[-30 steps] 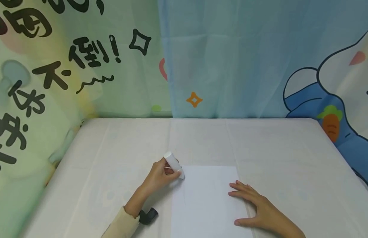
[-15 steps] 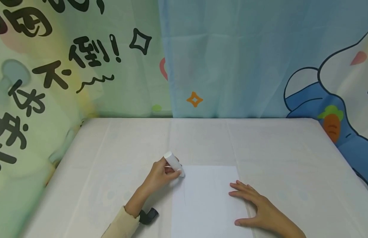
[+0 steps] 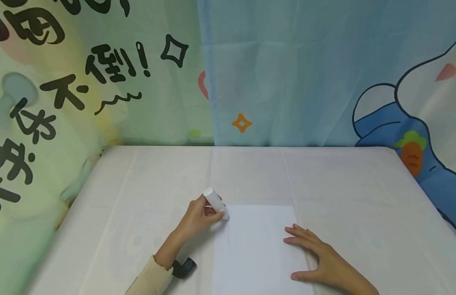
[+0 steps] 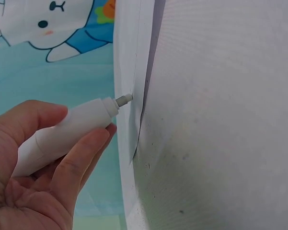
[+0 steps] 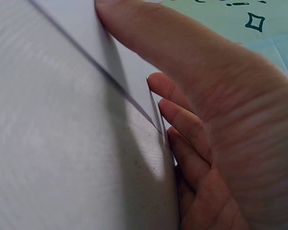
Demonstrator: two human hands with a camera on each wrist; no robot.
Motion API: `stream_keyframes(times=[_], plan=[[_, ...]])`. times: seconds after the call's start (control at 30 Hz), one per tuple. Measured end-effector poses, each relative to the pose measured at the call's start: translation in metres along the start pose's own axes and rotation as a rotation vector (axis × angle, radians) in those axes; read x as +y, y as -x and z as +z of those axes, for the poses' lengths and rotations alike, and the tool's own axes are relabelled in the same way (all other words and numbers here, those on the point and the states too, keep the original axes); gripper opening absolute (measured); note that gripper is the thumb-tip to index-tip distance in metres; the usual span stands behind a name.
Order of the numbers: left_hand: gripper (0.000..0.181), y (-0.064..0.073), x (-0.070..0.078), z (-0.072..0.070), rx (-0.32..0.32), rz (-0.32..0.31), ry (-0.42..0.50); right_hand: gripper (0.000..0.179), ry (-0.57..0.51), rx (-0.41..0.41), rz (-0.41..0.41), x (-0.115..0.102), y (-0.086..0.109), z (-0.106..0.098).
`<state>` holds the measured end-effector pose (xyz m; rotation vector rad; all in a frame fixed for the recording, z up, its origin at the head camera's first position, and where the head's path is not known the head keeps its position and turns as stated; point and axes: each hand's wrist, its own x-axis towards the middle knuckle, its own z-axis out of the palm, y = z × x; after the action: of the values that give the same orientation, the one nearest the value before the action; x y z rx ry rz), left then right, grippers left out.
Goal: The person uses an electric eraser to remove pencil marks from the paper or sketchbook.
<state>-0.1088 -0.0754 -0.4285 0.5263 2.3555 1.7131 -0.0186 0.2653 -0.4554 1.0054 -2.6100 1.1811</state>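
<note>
A white sheet of paper [image 3: 261, 250] lies on the white-covered table. My left hand [image 3: 196, 217] grips a thick white marker [image 3: 215, 203] between thumb and fingers, tilted with its tip down at the paper's far left corner. In the left wrist view the marker's [image 4: 72, 132] grey tip meets or nearly meets the paper [image 4: 129, 112]. Spread fingers of my right hand [image 3: 320, 258] rest at the paper's right edge. Thumb and fingertips of that hand [image 5: 201, 96] lie against the sheet [image 5: 76, 28] in the right wrist view. A faint thin line shows near the paper's left side.
The white tablecloth [image 3: 169, 172] has fold creases and stretches around the paper. A black wrist-worn device [image 3: 184, 268] sits at my left cuff. Behind the table hang a green curtain with black lettering [image 3: 110, 65] and a blue curtain [image 3: 298, 73] with a cartoon figure.
</note>
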Motion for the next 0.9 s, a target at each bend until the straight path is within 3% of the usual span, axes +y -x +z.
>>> stream_keyframes(times=[0.9], plan=[[0.033,0.0007,0.0009,0.0000,-0.009,0.003,-0.059,0.072,0.001,0.002,-0.017,0.0030,0.0011,0.0013]])
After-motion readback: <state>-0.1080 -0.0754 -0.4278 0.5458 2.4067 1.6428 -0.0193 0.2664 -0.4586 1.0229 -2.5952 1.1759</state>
